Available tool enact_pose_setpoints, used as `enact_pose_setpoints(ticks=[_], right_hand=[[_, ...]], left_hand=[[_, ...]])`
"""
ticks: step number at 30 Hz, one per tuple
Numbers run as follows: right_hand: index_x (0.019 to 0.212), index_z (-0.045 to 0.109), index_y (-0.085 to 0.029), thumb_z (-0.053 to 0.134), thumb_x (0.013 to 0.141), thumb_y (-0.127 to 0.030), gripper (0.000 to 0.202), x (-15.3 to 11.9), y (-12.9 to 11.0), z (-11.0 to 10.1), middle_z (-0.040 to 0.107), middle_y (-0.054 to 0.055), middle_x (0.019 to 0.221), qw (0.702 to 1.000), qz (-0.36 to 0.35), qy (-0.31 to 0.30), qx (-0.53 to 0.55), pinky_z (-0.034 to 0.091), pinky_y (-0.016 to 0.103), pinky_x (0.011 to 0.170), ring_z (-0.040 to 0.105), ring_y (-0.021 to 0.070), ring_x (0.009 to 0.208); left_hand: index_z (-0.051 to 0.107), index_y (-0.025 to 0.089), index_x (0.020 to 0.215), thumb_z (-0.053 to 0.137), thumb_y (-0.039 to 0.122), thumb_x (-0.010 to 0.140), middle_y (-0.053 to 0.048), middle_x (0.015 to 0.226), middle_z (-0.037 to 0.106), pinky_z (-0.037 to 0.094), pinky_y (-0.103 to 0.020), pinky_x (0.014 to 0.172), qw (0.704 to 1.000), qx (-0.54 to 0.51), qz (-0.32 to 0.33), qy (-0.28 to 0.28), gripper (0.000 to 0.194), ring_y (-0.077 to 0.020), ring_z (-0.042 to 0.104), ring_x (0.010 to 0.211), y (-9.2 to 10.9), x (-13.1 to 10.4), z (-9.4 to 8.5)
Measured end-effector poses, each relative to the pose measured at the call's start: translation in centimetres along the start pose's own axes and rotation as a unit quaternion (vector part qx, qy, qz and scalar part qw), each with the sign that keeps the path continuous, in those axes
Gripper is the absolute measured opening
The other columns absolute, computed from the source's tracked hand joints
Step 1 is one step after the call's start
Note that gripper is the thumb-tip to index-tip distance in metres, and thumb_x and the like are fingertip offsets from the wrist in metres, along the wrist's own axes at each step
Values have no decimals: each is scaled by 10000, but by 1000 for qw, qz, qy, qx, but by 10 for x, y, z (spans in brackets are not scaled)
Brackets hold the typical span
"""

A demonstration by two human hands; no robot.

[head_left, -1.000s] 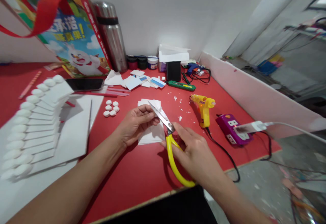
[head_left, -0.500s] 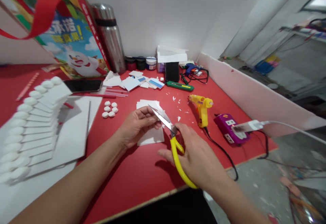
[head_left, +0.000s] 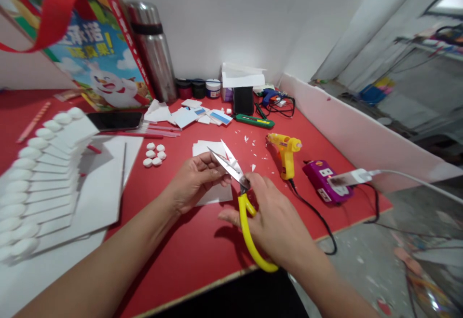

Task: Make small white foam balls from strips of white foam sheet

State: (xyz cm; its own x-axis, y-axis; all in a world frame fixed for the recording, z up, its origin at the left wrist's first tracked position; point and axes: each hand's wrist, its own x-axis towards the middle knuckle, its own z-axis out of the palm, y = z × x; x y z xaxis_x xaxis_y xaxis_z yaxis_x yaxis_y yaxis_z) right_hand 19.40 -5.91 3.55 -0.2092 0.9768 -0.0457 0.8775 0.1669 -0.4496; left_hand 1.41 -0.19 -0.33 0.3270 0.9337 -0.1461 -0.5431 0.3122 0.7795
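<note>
My right hand [head_left: 277, 219] grips a pair of yellow-handled scissors [head_left: 249, 233], its blades parted and pointing up and left. Close to the blades, my left hand [head_left: 197, 178] is closed, thumb against fingers, around a small white piece that is mostly hidden. Under both hands lie white paper cards [head_left: 217, 195] on the red table [head_left: 173, 255]. Left of my left hand sit several round white pieces [head_left: 156, 155]. Farther left, a curved row of white card strips tipped with white discs [head_left: 27, 173] rests on a white board [head_left: 103, 187].
A yellow glue gun [head_left: 285, 151] and a purple power strip [head_left: 327, 183] with cables lie at right. Behind are a green utility knife [head_left: 254, 121], card scraps [head_left: 186, 117], paint jars [head_left: 198, 89], a steel flask [head_left: 154, 52], a phone [head_left: 115, 121] and a printed bag [head_left: 104, 67].
The scissor blades have spread wider apart. Both hands keep nearly the same place, and the whole view has shifted slightly.
</note>
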Motion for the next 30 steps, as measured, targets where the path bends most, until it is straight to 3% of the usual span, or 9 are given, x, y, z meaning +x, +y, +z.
enact_pose_setpoints(ticks=[6, 12, 15, 20, 23, 30], right_hand=[[1139, 553, -159, 654, 851, -622, 555, -3, 1, 1, 678, 150, 968, 1000, 14, 0, -11, 510, 416, 726, 697, 347, 888], [1113, 554, -211, 628, 907, -566, 418, -4, 9, 3, 634, 3, 740, 992, 27, -3, 121, 429, 271, 568, 601, 176, 602], [1139, 532, -238, 606, 929, -533, 369, -3, 13, -3, 576, -40, 692, 984, 28, 3, 175, 410, 246, 534, 537, 141, 554], [1175, 514, -212, 636, 885, -555, 466, -2, 16, -14, 634, 31, 859, 994, 5, 38, 104, 482, 302, 635, 595, 188, 693], [1184, 519, -211, 675, 864, -541, 485, -3, 14, -15, 648, 67, 972, 994, -17, 28, 102, 513, 339, 733, 631, 224, 826], [1138, 540, -194, 760, 799, -558, 544, -4, 4, -8, 640, 103, 1012, 997, -14, 11, 77, 514, 406, 813, 637, 291, 952]], left_hand=[[708, 101, 809, 897, 173, 643, -66, 733, 733, 528, -217, 625, 1000, 5, -22, 3, 261, -116, 653, 599, 0, 1, 1], [679, 125, 835, 878, 179, 691, -51, 712, 726, 533, -210, 624, 999, -10, -37, -4, 252, -112, 658, 594, -1, 3, 0], [680, 132, 860, 874, 175, 701, -57, 772, 743, 540, -208, 648, 999, -23, -18, -13, 254, -106, 665, 627, 0, 3, 0], [704, 139, 904, 870, 127, 691, -60, 871, 759, 559, -203, 720, 999, -30, -4, 14, 270, -104, 695, 712, 4, 2, -2], [713, 148, 899, 868, 132, 695, -47, 883, 753, 562, -210, 739, 999, -36, 4, 18, 257, -107, 699, 737, 5, 2, -4], [698, 148, 868, 859, 134, 705, -30, 867, 727, 566, -267, 794, 998, 13, 49, 23, 229, -132, 693, 779, 3, 2, -2]])
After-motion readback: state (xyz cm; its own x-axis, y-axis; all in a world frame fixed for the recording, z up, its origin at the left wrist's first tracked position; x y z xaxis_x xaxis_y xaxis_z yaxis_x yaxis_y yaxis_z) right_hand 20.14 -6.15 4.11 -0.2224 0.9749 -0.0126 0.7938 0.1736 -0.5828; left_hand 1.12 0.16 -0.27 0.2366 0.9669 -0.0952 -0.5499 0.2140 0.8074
